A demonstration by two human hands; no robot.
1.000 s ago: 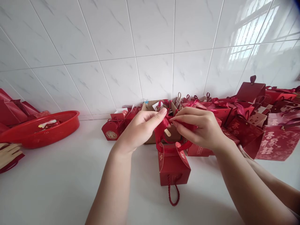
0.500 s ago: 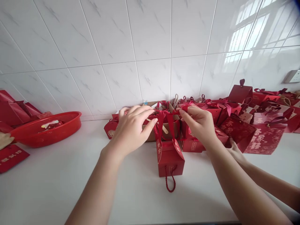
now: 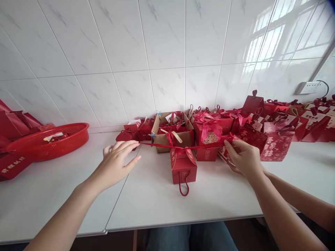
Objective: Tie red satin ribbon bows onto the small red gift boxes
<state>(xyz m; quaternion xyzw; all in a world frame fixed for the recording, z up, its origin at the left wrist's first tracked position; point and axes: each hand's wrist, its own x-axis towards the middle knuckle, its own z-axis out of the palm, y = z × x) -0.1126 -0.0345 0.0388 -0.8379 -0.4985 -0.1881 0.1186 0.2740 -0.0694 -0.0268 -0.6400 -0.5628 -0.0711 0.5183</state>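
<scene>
1. A red paper gift box (image 3: 184,166) stands upright on a white table (image 3: 151,195), in front of an open cardboard carton (image 3: 156,126).
2. Pale lettering marks the box's curved top flaps, which lean in toward each other; a lightly printed panel shows on its front.
3. A twisted red cord handle (image 3: 184,195) hangs from the front in a loop, its lower end on the table.
4. A narrow red ribbon (image 3: 180,148), stretched taut, crosses the box's top and extends well past both sides; any knot is too small to tell.
</scene>
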